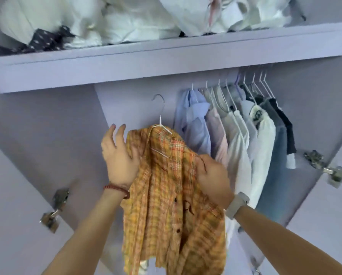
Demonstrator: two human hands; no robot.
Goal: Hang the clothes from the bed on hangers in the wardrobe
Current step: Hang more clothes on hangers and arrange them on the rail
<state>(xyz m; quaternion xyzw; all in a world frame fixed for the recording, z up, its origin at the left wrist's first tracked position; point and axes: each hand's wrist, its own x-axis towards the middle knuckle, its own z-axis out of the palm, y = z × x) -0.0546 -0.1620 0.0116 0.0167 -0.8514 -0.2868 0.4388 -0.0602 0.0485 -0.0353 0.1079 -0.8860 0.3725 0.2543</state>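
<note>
The right hand [211,175] has its grip clamped on the plaid shirt [166,195] while the left hand [118,155], fingers apart, steadies its shoulder, keeping the hanger [160,116] hook above both, free for the rail.

Shelf [166,54] under white bundles [126,22]

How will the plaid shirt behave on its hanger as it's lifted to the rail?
Probably floppy: the plaid shirt bunches and droops between both hands. Likely light, since the thin hanger shows no sag. It may slide off, as it sits unevenly on the hanger.
</note>
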